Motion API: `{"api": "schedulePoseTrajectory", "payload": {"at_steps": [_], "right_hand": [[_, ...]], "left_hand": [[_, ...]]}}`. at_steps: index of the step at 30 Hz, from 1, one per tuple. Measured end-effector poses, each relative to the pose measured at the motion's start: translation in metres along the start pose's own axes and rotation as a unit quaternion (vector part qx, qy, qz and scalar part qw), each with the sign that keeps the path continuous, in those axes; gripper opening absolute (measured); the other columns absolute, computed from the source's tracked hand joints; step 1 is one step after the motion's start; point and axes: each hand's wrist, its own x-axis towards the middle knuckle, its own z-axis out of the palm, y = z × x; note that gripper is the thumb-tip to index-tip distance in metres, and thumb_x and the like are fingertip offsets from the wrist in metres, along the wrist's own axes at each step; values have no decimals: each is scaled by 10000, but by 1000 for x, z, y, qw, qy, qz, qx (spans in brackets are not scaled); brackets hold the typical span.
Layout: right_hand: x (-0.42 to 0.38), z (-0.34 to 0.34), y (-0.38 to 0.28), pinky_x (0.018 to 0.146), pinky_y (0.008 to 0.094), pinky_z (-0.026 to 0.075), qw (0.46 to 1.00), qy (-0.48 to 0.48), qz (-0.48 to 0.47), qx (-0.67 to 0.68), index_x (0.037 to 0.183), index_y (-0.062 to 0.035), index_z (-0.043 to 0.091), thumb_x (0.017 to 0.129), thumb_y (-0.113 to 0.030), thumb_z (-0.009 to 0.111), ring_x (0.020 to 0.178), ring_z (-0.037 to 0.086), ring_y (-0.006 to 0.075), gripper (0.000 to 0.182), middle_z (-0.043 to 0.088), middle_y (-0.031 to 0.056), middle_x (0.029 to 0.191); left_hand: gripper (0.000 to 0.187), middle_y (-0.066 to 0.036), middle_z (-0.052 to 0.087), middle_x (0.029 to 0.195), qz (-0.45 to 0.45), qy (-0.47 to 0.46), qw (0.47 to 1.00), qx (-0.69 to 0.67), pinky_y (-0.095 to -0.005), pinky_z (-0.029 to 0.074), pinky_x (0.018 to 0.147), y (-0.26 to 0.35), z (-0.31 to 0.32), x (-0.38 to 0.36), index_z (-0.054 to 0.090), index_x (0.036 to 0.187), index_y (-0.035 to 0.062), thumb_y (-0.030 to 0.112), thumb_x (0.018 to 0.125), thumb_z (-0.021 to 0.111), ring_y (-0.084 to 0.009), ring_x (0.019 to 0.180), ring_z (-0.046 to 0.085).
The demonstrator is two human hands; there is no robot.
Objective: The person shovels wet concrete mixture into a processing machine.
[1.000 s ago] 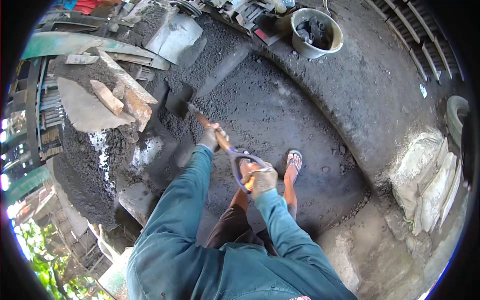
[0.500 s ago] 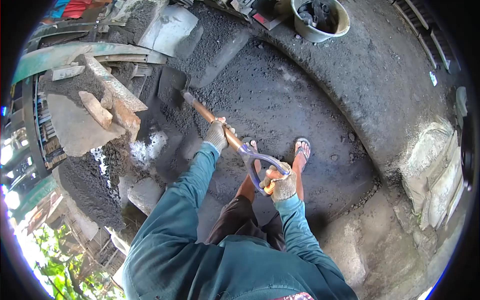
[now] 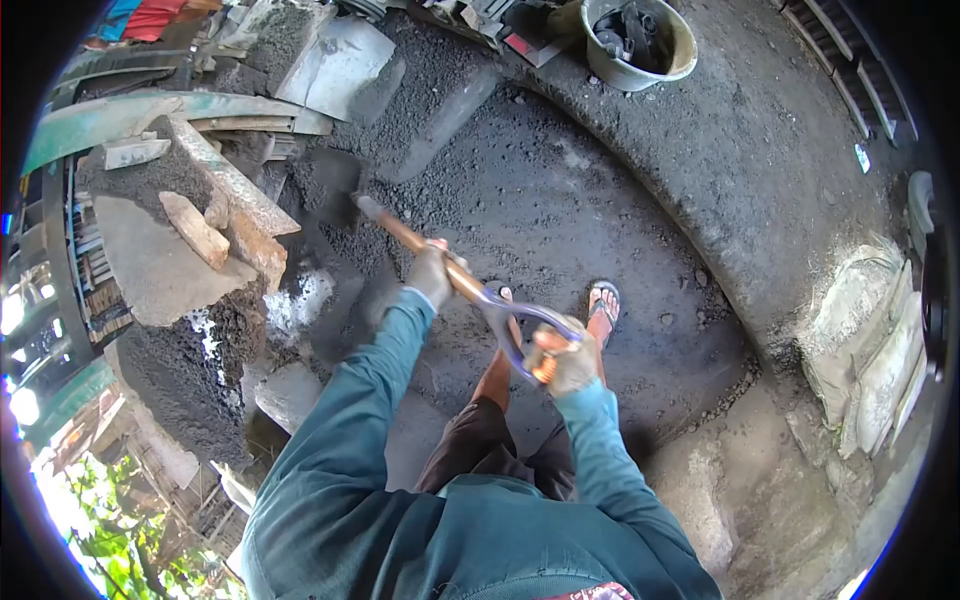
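A shovel [image 3: 404, 233] slants across the middle of the head view, its dark blade [image 3: 333, 184] at the upper left among dark gravelly material [image 3: 420, 150]. My left hand [image 3: 430, 277], in a pale work glove, is wrapped round the wooden shaft. The other end carries a purple D-shaped handle [image 3: 503, 322] with an orange grip. My right hand [image 3: 570, 360], also gloved, is closed on that grip. Both hands look slightly smeared by motion. Below the shaft, my sandalled feet [image 3: 604, 298] stand on the dark floor.
A bucket [image 3: 684, 52] with dark things inside stands at the top. Stone slabs and a brick-like block [image 3: 194, 230] lie at the left, beside a heap of dark mix [image 3: 180, 380]. A low curved ledge [image 3: 690, 200] borders the floor; sacks [image 3: 865, 350] lean at the right.
The shovel has shifted slightly up and left, its blade moving a little further into the gravelly material. Both hands keep their hold and move with it.
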Motion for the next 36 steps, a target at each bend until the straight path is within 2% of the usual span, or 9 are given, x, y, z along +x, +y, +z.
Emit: {"api": "schedulePoseTrajectory", "payload": {"at_steps": [4,11,14,17,23,27,28,33,36], "right_hand": [[-56,-18,1,455,363,531,997,61,-7,39,873,-9,627,790,-132,786,495,633,266,218,618,127,630],[-31,4,22,499,410,556,991,90,45,92,907,-28,640,811,-133,767,519,636,264,191,637,110,667],[-39,-15,18,503,403,551,953,18,-112,-280,923,-15,634,802,-98,733,521,637,269,177,637,124,676],[-59,-26,-8,484,391,537,999,45,-21,-11,900,-13,635,787,-106,733,516,641,269,177,632,132,666],[-23,-23,32,446,337,519,997,42,-27,57,1033,30,632,799,-82,759,517,640,252,289,638,116,729],[7,22,12,444,267,482,996,-2,-50,-76,1059,23,634,781,-101,835,554,628,187,364,645,76,815],[9,21,7,443,257,474,988,-28,-52,-143,1067,21,634,776,-109,850,563,625,173,385,646,69,827],[-76,-38,-33,448,336,489,994,92,-37,-46,929,22,621,762,-144,809,507,587,199,301,612,88,703],[-116,-58,-35,457,364,519,991,83,-86,-52,798,-12,593,777,-224,789,470,575,225,290,565,96,592]], "left_hand": [[118,-55,524,728,-43,80,996,14,-489,531,590,-59,11,4,493,973,149,193,985,602,-261,594,563],[143,-74,544,738,-53,65,990,114,-494,539,607,-22,1,29,499,982,146,221,963,619,-275,614,588],[150,-59,548,778,-73,-43,995,-49,-456,566,640,-36,-10,4,517,1026,135,198,949,629,-265,627,578],[134,-58,543,775,-25,30,999,36,-456,562,644,-60,13,-10,533,1037,139,167,939,619,-264,622,562],[134,-59,537,758,0,1,997,72,-443,541,590,-37,4,14,528,1019,130,243,981,588,-237,640,574],[173,-48,532,699,-34,63,996,54,-429,537,609,8,1,41,480,954,142,288,1001,560,-235,639,575],[155,-57,544,713,-41,-43,998,-29,-421,541,646,6,-1,28,474,971,145,274,1005,554,-238,647,581],[206,-88,575,768,-39,-49,997,34,-407,568,708,-74,37,-41,511,1013,87,287,1027,560,-253,674,611],[193,-82,573,706,-55,-35,996,60,-428,576,541,-117,64,-54,564,987,62,236,990,646,-256,561,615]]}}
